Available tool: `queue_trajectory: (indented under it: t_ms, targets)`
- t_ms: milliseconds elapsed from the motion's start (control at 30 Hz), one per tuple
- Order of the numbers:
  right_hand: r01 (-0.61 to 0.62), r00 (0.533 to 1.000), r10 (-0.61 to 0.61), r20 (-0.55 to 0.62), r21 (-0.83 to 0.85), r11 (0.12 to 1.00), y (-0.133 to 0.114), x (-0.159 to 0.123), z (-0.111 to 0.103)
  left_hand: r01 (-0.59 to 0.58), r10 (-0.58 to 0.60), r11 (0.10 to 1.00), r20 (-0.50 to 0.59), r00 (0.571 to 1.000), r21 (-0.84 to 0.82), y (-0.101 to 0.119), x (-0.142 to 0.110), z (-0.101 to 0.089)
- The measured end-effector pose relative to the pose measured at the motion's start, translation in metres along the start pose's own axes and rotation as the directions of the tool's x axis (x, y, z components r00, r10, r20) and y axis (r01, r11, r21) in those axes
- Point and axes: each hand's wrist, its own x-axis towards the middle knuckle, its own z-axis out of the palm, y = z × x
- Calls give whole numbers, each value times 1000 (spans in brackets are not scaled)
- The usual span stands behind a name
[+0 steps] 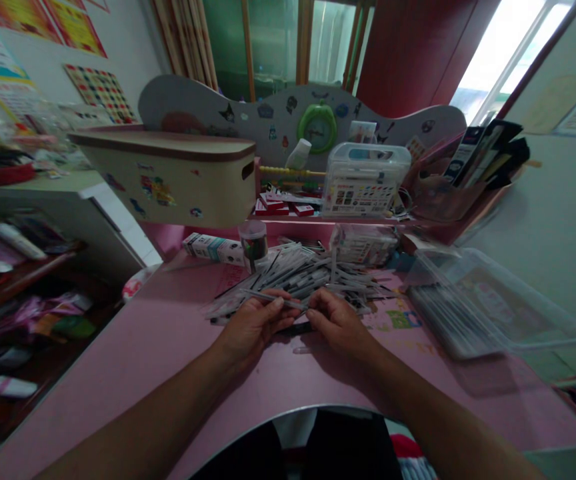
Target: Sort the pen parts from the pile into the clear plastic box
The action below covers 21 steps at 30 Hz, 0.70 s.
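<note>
over the pink desk (pixel 118 373) — left hand (pixel 253 328), right hand (pixel 338 323) pinch one pen (pixel 271 298); fingers (pixel 279 302) shut

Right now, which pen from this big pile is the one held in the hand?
The thin grey pen, pinched in the left hand, its tip reaching the right hand; the other pens lie heaped on the pink desk.

Pens (pixel 298 277) lie heaped on the desk (pixel 133 347), a plastic case (pixel 488 313) right, a wooden box (pixel 163 177) behind.
</note>
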Motion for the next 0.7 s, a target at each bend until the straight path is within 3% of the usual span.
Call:
queue_trajectory:
  t_ms: [200,333,400,500,600,700]
  targets:
    - [5,998,-3,60,-42,999,-2,3,-6,-2,2,1000,7,1000,8,0,0,-1]
    - [-3,997,23,72,-270,963,-3,11,-40,4,-2,998,-42,999,64,1,-1,-2]
    - [-30,998,51,27,-515,856,-4,15,-62,6,0,995,-57,998,98,1,-1,-3]
    - [-78,994,107,-15,-783,617,-4,17,-85,-15,19,989,-25,1000,147,1,-2,-3]
    - [-97,980,199,-8,-890,446,-2,15,-86,-18,15,984,16,1000,179,0,-5,-1]
    - [-117,960,279,-13,-926,359,0,12,-77,-9,1,987,50,999,163,0,-8,2]
